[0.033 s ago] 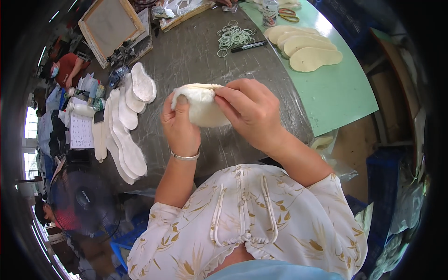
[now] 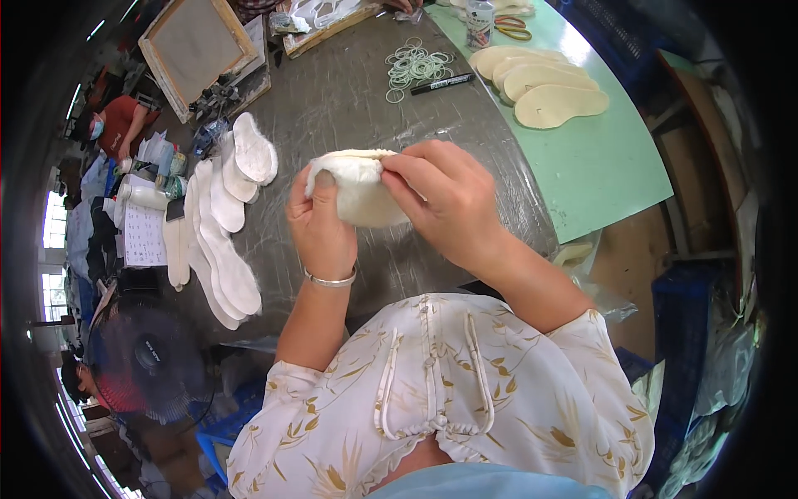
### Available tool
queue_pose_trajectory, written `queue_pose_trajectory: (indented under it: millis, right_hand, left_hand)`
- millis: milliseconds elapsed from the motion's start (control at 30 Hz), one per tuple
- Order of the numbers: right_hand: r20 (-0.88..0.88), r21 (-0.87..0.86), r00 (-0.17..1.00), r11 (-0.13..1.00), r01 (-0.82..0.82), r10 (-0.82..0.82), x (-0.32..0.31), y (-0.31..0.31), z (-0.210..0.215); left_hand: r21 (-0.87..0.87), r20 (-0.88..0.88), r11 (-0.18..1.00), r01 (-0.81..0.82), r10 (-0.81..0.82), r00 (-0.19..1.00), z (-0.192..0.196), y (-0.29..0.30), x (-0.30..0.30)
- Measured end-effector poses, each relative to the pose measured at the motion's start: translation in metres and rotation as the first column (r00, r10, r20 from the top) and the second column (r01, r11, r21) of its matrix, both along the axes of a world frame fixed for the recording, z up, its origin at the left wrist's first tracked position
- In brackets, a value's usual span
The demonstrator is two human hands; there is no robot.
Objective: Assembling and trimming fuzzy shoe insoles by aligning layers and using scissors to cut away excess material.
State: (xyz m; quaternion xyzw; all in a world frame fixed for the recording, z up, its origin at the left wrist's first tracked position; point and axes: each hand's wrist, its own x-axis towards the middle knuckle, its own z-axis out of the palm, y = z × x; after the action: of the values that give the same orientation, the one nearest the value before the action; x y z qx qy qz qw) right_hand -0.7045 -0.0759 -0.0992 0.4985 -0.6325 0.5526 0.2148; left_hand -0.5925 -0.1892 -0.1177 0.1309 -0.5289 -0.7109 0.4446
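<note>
Both of my hands hold white fleecy insoles (image 2: pixel 366 200) above the dark table, bent over into a curve. Their layered, cream-coloured edge faces up; I cannot tell how many layers there are. My left hand (image 2: pixel 324 224) grips the left end, its thumb pressed on the fleece and its fingers behind. At the right end of the top edge, my right hand (image 2: pixel 449 200) pinches with thumb and forefinger. Whatever small thing may lie in that pinch is hidden. A metal bangle (image 2: pixel 331 281) circles my left wrist.
White fleecy insoles (image 2: pixel 220 249) lie overlapped at the left. Rubber bands (image 2: pixel 416 65) and a black marker (image 2: pixel 442 83) lie ahead. Cream insoles (image 2: pixel 561 104), a bottle (image 2: pixel 480 23) and scissors (image 2: pixel 513 29) rest on the green board (image 2: pixel 598 179). A fan (image 2: pixel 150 358) stands lower left.
</note>
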Motion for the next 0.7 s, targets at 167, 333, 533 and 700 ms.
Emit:
queue_pose_trajectory:
  millis: [167,333,533,700]
  right_hand:
    - [0.241,0.108,0.95,0.967,-0.231,0.2,-0.004,0.004,0.011]
    - [0.037,0.016,0.979,0.979,-0.204,0.203,-0.002,0.001,0.009]
    - [-0.05,0.081,0.999,0.997,0.005,-0.001,0.001,-0.005,0.002]
    - [0.441,0.13,0.883,0.962,-0.239,0.16,-0.004,0.0,0.01]
  left_hand:
    - [-0.031,-0.015,0.999,-0.032,0.031,0.999,0.0,0.002,0.001]
    - [-0.11,0.043,0.981,-0.161,0.166,0.985,-0.003,0.003,-0.002]
    - [-0.086,0.099,0.969,-0.232,0.24,0.966,-0.01,0.006,-0.012]
    - [-0.09,-0.003,0.985,-0.15,0.151,0.989,-0.02,0.003,-0.009]
